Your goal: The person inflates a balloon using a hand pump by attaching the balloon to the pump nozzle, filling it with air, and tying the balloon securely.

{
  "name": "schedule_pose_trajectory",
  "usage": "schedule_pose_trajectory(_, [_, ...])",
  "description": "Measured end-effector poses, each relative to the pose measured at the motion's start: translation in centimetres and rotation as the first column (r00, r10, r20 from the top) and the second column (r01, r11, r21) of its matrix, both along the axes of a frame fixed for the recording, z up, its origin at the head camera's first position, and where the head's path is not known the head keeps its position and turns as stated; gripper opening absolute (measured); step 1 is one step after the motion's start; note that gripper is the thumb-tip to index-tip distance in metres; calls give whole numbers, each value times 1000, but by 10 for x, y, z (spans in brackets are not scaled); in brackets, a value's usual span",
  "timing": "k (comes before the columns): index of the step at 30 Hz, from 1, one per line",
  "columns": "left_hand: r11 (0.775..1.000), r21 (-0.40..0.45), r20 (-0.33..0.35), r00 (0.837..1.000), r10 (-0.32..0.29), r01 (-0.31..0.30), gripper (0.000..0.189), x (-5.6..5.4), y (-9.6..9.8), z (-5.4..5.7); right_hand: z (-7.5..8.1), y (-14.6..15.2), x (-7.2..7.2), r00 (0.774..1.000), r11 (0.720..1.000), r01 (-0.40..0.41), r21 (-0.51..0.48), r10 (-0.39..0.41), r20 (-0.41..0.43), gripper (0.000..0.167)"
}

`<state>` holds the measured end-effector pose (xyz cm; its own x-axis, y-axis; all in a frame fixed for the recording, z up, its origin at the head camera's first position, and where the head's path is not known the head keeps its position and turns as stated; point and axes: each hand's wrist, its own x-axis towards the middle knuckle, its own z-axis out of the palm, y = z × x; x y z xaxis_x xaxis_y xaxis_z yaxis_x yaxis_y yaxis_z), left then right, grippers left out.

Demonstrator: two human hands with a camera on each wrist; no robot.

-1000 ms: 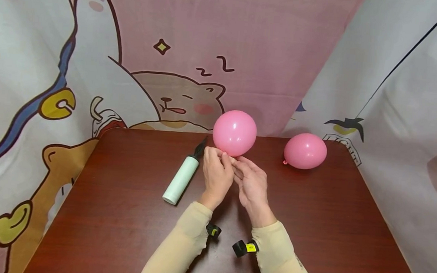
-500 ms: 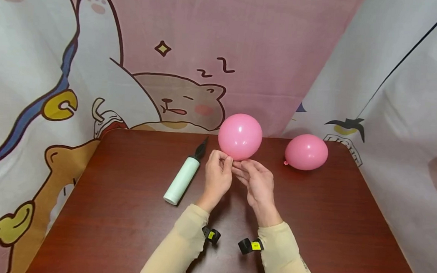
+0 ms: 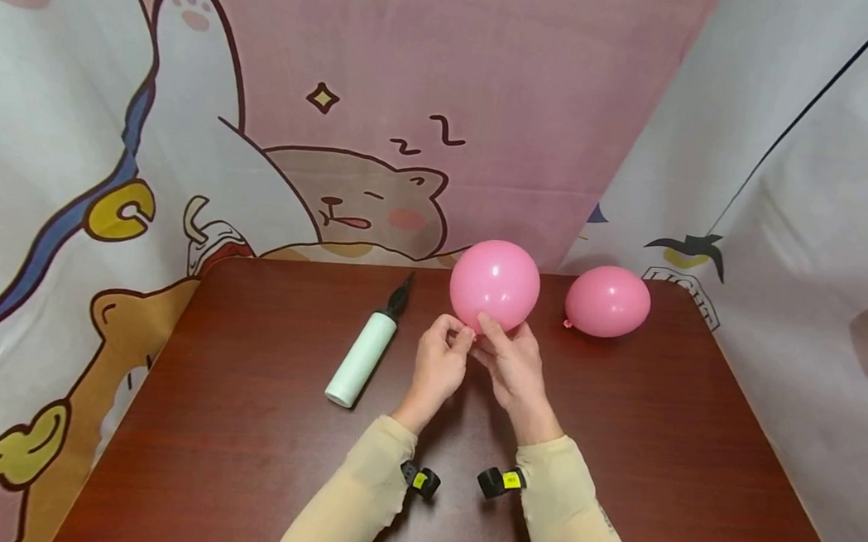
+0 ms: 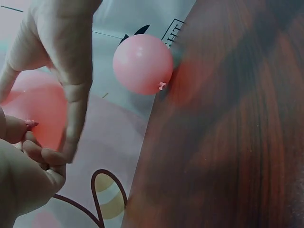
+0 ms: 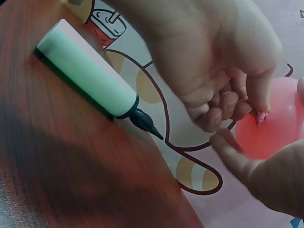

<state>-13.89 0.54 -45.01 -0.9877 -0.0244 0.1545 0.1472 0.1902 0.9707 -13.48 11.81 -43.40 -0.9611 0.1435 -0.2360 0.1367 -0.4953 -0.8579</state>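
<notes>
An inflated pink balloon (image 3: 495, 281) is held up above the table's far edge, between both hands. The left hand (image 3: 439, 371) pinches its tail end (image 5: 261, 118) between thumb and curled fingers; the tail looks twisted or knotted. Around the balloon's lower right side, the right hand (image 3: 520, 380) holds it, thumb on the near face and fingers at the side and behind. From the left wrist view, one long right finger (image 4: 76, 114) runs along the balloon, close to the left fingertips.
A second pink balloon (image 3: 608, 301), tied, rests at the table's far right. The pale green hand pump (image 3: 361, 358) with a black nozzle (image 3: 399, 296) lies left of the hands on the brown table (image 3: 243, 458). Behind hangs a cartoon-printed cloth (image 3: 534, 103).
Both hands and the held balloon have shifted right and slightly nearer. The right thumb has moved up onto the balloon's face; before, the right fingers were down by its tail.
</notes>
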Motion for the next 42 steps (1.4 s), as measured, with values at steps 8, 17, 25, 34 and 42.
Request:
schedule_pose_trajectory(8, [998, -19, 27, 998, -53, 53, 11, 4, 1, 1, 1, 4, -5, 992, 993, 103, -65, -108, -73, 48])
schedule_pose_trajectory(17, [991, -87, -47, 993, -106, 101, 13, 11, 0, -2, 10, 16, -9, 973, 978, 187, -95, -198, -117, 54])
schedule_pose_trajectory(25, [978, -174, -203, 968, -149, 114, 16, 14, -4, -8, 12, 26, -12, 965, 969, 230, -94, -239, -106, 48])
schedule_pose_trajectory(34, [969, -199, -175, 968, -182, 147, 16, 22, -11, -11, 9, 41, -17, 959, 958, 269, -99, -275, -61, 42])
schedule_pose_trajectory(42, [954, -247, -161, 964, -210, 167, 14, 24, -11, -13, -1, 38, -14, 973, 973, 227, -43, -228, -34, 45])
